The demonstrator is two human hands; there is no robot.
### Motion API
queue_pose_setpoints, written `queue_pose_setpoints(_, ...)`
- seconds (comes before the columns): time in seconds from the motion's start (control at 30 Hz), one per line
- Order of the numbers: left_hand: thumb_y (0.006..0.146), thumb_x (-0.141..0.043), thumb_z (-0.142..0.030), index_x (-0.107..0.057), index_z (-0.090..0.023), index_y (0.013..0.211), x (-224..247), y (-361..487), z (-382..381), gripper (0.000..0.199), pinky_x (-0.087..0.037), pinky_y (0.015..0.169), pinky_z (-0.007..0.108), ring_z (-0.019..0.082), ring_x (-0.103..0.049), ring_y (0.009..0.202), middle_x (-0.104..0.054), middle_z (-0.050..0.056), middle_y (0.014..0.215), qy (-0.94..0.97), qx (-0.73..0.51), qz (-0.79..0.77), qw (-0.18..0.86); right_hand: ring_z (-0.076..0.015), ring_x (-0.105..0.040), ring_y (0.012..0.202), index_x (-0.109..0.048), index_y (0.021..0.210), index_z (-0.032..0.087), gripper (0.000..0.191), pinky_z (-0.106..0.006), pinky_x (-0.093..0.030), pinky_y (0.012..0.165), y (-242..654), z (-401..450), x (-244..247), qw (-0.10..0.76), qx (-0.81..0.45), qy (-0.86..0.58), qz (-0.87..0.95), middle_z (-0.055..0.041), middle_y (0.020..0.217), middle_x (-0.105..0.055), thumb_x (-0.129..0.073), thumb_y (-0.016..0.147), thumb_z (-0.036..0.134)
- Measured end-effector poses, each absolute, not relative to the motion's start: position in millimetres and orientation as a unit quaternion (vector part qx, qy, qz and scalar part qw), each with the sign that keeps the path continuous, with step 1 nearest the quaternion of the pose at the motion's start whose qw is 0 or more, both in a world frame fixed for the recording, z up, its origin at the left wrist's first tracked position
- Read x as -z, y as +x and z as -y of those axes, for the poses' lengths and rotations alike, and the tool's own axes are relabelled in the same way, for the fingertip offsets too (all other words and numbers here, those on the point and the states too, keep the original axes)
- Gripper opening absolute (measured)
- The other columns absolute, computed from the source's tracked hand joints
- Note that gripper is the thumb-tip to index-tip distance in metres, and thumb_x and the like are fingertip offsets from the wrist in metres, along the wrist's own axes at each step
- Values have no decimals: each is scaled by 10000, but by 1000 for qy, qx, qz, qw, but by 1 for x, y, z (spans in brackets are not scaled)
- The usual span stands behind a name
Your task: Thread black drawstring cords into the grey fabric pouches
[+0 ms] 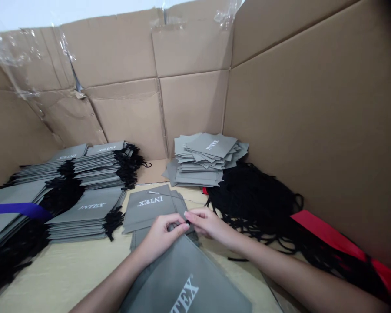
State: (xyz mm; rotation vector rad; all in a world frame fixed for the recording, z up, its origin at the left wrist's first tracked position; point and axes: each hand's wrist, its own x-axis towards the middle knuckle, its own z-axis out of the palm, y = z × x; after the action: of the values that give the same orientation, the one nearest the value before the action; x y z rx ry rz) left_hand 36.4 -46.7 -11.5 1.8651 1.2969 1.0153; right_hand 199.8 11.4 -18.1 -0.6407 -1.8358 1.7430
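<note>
A grey fabric drawstring pouch (pixel 169 269) with white INTEX print lies in front of me, one corner pointing up toward my fingers. My left hand (pixel 164 234) is closed in a pinch at that corner, where a small piece of black cord (pixel 187 222) shows between the fingertips. Pressed close beside it, my right hand (pixel 207 222) pinches at the same cord; its exact hold is partly hidden by the fingers. Just beyond my hands are flat grey pouches (pixel 140 213), with a thin metal needle-like tool (pixel 154 192) lying across the top one.
Stacked pouches with black cords (pixel 94 167) stand at left, some by a blue strip (pixel 19 209). A loose pouch pile (pixel 205 158) sits at the back. On the right lie a heap of black cords (pixel 254 195) and a red strip (pixel 329 234). Cardboard walls (pixel 195 100) enclose the table.
</note>
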Motion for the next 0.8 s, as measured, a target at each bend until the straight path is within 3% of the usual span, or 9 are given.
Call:
queue_pose_setpoints(0.1, 797, -508, -375, -593, -134, 687, 12, 38, 47, 278, -337, 587, 207, 124, -442, 625, -550, -5, 630, 717, -380, -495, 312, -32, -69, 353, -372, 579, 188, 369, -173, -58, 338, 198, -8, 16, 192, -801, -262, 503, 130, 412, -212, -579, 770, 427)
queue_pose_setpoints(0.17, 801, -494, -386, -561, -139, 638, 11, 39, 48, 303, -313, 560, 202, 113, -405, 598, -498, -20, 593, 720, -375, -497, 308, -30, -70, 334, -303, 538, 193, 398, -159, -83, 321, 198, -7, 16, 163, -861, -273, 397, 132, 384, -199, -547, 802, 363)
queue_pose_setpoints(0.47, 817, -467, -364, -413, -156, 566, 5, 41, 50, 331, -255, 540, 208, 96, -321, 578, -330, -47, 568, 716, -392, -467, 339, -35, -87, 300, -234, 489, 200, 430, -165, -124, 301, 200, -4, 10, 210, -907, -283, 232, 121, 333, -181, -484, 837, 236)
queue_pose_setpoints(0.67, 819, -472, -360, -409, -155, 551, 2, 43, 51, 343, -237, 524, 212, 92, -304, 561, -314, -51, 548, 710, -415, -454, 344, -43, -49, 319, -215, 484, 205, 434, -181, -110, 315, 201, -10, 7, 236, -887, -292, 271, 123, 335, -131, -476, 828, 251)
queue_pose_setpoints(0.8, 798, -501, -412, -473, -140, 569, 2, 37, 50, 357, -245, 528, 205, 88, -305, 560, -338, -50, 550, 699, -417, -435, 385, -41, -78, 346, -264, 520, 209, 452, -196, -90, 346, 200, -14, 10, 217, -770, -322, 506, 121, 379, -173, -569, 752, 449)
